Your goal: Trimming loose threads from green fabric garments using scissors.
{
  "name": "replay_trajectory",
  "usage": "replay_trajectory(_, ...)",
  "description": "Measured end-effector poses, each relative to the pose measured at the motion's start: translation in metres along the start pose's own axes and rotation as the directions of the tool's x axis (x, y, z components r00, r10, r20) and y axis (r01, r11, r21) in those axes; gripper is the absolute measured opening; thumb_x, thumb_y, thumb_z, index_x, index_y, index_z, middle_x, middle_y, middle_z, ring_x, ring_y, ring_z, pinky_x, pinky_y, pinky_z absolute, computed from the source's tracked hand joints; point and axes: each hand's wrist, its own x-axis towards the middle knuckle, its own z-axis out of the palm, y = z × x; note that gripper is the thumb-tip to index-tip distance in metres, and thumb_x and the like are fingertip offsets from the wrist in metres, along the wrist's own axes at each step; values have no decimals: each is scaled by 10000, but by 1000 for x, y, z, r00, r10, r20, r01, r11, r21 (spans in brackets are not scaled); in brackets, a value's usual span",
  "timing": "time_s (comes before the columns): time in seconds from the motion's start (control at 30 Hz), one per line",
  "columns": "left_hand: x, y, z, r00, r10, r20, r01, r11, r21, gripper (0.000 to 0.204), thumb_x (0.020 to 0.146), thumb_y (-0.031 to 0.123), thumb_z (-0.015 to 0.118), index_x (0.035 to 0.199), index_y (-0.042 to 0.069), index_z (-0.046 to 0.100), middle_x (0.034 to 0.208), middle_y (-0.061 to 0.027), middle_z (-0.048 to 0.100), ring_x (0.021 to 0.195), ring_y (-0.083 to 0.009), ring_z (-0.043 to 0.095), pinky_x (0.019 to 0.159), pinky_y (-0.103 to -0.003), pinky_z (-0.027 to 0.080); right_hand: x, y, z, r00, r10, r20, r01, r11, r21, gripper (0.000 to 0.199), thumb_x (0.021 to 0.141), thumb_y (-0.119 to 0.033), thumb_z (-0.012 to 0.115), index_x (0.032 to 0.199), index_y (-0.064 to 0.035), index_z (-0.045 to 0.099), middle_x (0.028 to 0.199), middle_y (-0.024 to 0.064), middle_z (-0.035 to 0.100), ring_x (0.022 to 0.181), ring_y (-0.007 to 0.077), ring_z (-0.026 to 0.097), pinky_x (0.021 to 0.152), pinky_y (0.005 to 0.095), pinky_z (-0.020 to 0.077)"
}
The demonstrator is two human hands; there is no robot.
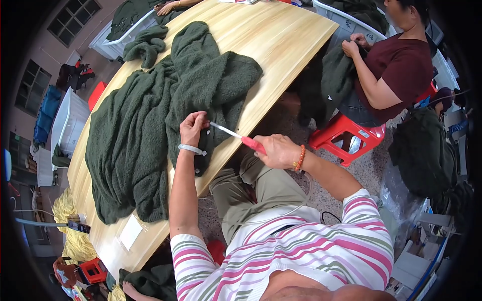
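Note:
A dark green fuzzy knit garment (pixel 135 135) lies bunched across the wooden table, its sleeves folded over one another. My left hand (pixel 191 129) is closed in a pinch at the garment's near right edge, beside small white spots on the cloth. In my right hand (pixel 281 150) is a red-handled tool with a slim pale shaft (pixel 228 131), gripped by the handle. The shaft points left, and its tip is close to my left fingertips. A thin pale cord (pixel 310 188) loops below my right wrist. Exactly what my left fingers pinch is partly hidden.
The table (pixel 281 45) curves along my front. To the right, a person (pixel 396 75) on a red stool (pixel 349 138) handles another dark green knit. White bins (pixel 341 22) hold more knits. A white paper (pixel 131 232) lies on the table at the near left.

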Motion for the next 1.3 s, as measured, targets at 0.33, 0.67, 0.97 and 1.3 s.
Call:
replay_trajectory(0.33,-55,21,32,921,366,131,-313,497,809,269,734,-15,584,989,50,638,967,-136,594,899,-343,585,773,-402,487,-19,8,-4,996,86,4,-86,996,5,288,762,-237,612,999,-73,624,874,193,668,851,382,654,718,486,525)
replay_trajectory(0.67,-20,0,12,931,285,228,-353,550,757,115,700,-22,647,775,24,573,704,-114,574,589,-244,580,569,-337,473,-21,4,28,1000,2,10,0,993,-117,215,693,-99,598,889,-16,627,877,172,664,900,350,636,770,436,490)
replay_trajectory(0.97,-17,-20,2,972,181,150,-231,853,468,43,798,27,615,786,-1,584,656,-12,551,595,-81,511,560,-251,435,-21,-4,34,999,-20,47,28,984,-178,240,674,-118,619,894,-26,644,893,152,675,917,314,649,785,428,486)
replay_trajectory(1.3,-68,22,13,957,285,53,-248,709,660,242,847,36,608,1088,38,625,954,-72,650,843,-140,615,738,-264,494,-38,21,19,985,28,-173,-19,999,50,274,824,-264,592,1049,-107,598,830,195,657,799,393,639,703,504,499)
